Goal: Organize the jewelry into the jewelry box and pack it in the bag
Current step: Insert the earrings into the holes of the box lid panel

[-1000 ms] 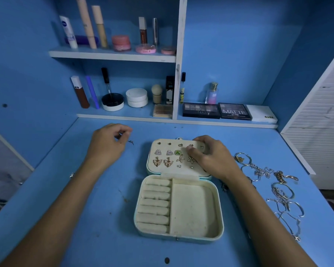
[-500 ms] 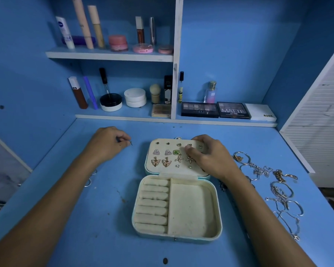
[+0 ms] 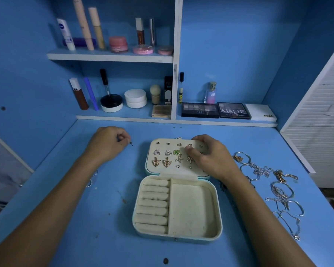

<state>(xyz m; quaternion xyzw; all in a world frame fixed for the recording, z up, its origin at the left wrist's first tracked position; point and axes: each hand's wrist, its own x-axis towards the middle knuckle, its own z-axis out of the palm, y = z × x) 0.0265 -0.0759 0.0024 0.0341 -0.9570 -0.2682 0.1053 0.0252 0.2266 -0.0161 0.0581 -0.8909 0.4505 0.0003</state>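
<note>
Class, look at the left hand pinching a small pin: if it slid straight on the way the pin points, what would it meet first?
Probably the open lid of the jewelry box; the left hand points right toward it.
</note>
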